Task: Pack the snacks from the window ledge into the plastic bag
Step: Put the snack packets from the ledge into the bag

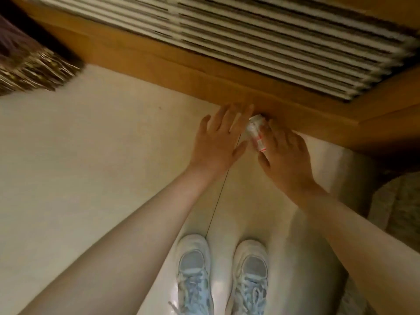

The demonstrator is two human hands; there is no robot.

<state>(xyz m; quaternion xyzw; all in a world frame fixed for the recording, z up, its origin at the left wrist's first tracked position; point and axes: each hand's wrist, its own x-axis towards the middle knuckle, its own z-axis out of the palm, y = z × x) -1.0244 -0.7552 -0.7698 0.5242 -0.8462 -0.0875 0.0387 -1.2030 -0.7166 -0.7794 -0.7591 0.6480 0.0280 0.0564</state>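
floor point(91, 155): pale tile | wooden frame point(159, 53) | slatted vent point(272, 37) | light: warm, dim

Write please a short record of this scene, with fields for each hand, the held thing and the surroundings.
left hand: left hand, open, fingers straight, beside the packet
right hand: right hand, fingers curled round the packet
held thing: small white and red packet, blurred
surroundings: wooden ledge, slatted vent, pale floor, white shoes
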